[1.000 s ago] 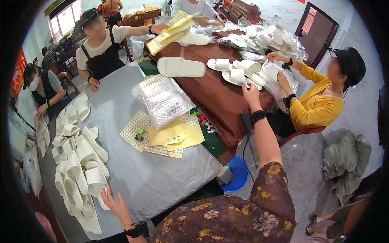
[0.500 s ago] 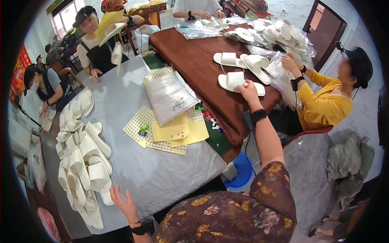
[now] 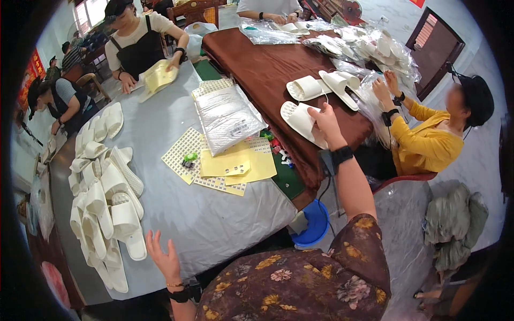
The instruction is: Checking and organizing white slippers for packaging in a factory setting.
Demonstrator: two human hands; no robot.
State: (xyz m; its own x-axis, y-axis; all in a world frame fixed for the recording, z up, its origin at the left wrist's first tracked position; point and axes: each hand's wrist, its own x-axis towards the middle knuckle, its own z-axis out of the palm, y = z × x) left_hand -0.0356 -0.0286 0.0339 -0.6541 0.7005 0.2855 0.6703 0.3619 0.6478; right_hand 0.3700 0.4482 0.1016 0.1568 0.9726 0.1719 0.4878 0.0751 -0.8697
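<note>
My right hand [image 3: 325, 124] has its thumb and fingers closed on a white slipper [image 3: 297, 119], which is tilted over the near edge of the brown cloth [image 3: 251, 69]. Just beyond it, another white slipper [image 3: 305, 88] and one more beside it [image 3: 336, 84] lie on that cloth. My left hand [image 3: 165, 258] is open, fingers spread, with nothing in it. It hovers above the grey-covered table, next to a pile of white slippers [image 3: 99, 198].
A silvery padded bag [image 3: 229, 119] lies mid-table on yellow sticker sheets [image 3: 225, 163]. At far left a co-worker handles a yellow sheet [image 3: 160, 76]. Another in yellow [image 3: 428, 128] sits at right by bagged slippers [image 3: 369, 48]. Below the table edge stands a blue bucket [image 3: 316, 224].
My right hand has lifted and tilted the slipper, its toe end moving left. My left hand stays open. The co-worker at far left has lowered the yellow sheet to the table.
</note>
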